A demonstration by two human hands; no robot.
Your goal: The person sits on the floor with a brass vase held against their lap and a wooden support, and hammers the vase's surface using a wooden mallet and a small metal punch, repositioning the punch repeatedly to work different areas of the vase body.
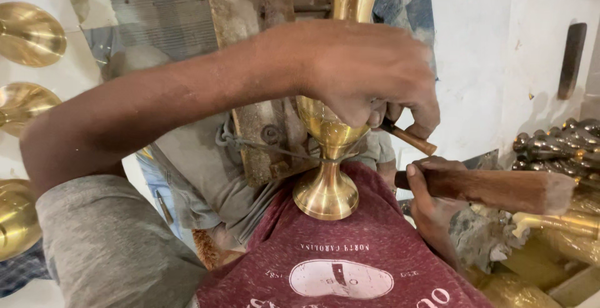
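fingers (400, 105) of my left hand (369, 73) curl tight around the brass vase (328, 158) at its bulb, foot braced against my chest, right hand (431, 189) beside it clenching a wooden handle (500, 189); heavy, slick, rigid, i reckon.

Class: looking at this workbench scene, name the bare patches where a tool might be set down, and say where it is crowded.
Bare white surface lies upper right, bordered by the dark handle and bead pile. Crowded: the centre, where the left hand grips the brass vase and the right hand holds a wooden mallet; brass bowls line the left edge.
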